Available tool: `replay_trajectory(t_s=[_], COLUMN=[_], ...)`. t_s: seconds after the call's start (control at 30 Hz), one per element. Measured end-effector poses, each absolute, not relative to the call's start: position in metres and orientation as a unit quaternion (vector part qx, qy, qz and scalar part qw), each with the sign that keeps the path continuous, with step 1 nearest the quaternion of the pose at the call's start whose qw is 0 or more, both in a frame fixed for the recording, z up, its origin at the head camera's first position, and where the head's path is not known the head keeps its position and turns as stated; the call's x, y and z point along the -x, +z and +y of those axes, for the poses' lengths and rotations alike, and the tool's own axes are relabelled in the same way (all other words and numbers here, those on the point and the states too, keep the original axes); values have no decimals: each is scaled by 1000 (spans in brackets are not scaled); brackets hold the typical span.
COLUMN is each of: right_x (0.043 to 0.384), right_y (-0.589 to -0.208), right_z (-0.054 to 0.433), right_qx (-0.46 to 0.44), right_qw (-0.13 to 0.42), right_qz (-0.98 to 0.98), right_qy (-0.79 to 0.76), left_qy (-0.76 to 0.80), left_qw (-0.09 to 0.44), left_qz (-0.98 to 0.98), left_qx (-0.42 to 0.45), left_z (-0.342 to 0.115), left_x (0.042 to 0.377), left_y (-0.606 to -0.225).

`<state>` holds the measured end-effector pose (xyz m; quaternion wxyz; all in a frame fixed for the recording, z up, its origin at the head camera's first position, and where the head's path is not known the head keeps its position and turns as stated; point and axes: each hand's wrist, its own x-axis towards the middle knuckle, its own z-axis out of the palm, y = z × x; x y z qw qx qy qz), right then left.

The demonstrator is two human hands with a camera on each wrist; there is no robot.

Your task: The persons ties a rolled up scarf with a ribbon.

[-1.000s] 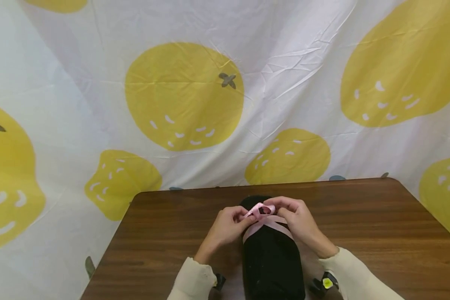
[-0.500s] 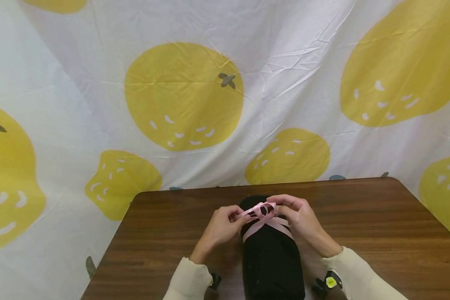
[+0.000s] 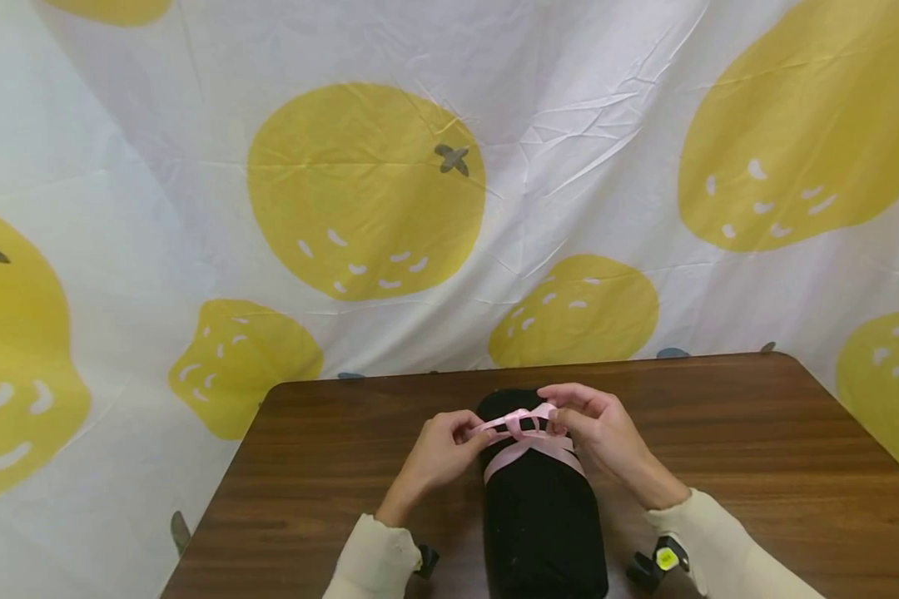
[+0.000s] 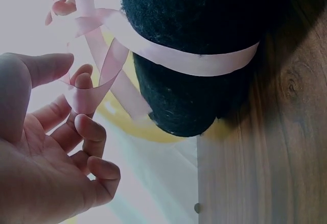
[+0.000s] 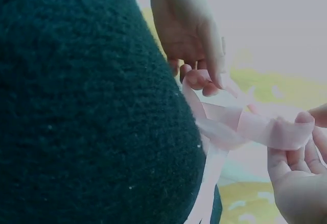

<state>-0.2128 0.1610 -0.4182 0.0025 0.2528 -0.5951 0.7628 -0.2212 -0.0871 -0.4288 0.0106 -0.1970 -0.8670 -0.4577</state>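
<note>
A long black fuzzy roll [image 3: 543,532] lies on the table, with a pink satin ribbon [image 4: 204,65] wrapped round it. On top, the ribbon crosses and forms a loose bow with loops [image 3: 520,423]. My left hand [image 3: 438,457] pinches the left loop between thumb and index finger, its other fingers curled loosely, as the left wrist view shows. At the right, my right hand [image 3: 607,437] holds the other loop, which passes over its fingertips in the right wrist view [image 5: 301,183]. A ribbon tail [image 4: 127,96] hangs beside the roll in the left wrist view.
The brown wooden table [image 3: 307,466] runs back to a white cloth [image 3: 389,341] printed with yellow fruit. Black wrist devices [image 3: 663,559] sit under both pale sleeves [image 3: 719,545], either side of the roll's near end.
My hands have drawn slightly apart, the left going left and the right going right. The round loop at the middle has flattened and the bow's loops now stretch sideways between the hands.
</note>
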Motion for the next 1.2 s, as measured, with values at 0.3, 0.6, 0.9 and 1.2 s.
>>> replay_trajectory(t_s=[0.3, 0.6, 0.9, 1.2], right_x=[214, 215, 214, 216], right_y=[-417, -404, -398, -397], right_z=[173, 183, 189, 190], right_qx=[-245, -207, -216, -208], right_qw=[-15, -17, 13, 5], right_qz=[-647, -738, -837, -867], right_qy=[722, 642, 502, 453], left_qy=[-463, -465, -470, -537], left_qw=[10, 17, 18, 19], left_qz=[-864, -862, -858, -818], left_qx=[198, 200, 206, 206], left_z=[-92, -96, -99, -101], left_x=[221, 220, 222, 224], left_y=[-428, -426, -425, -420])
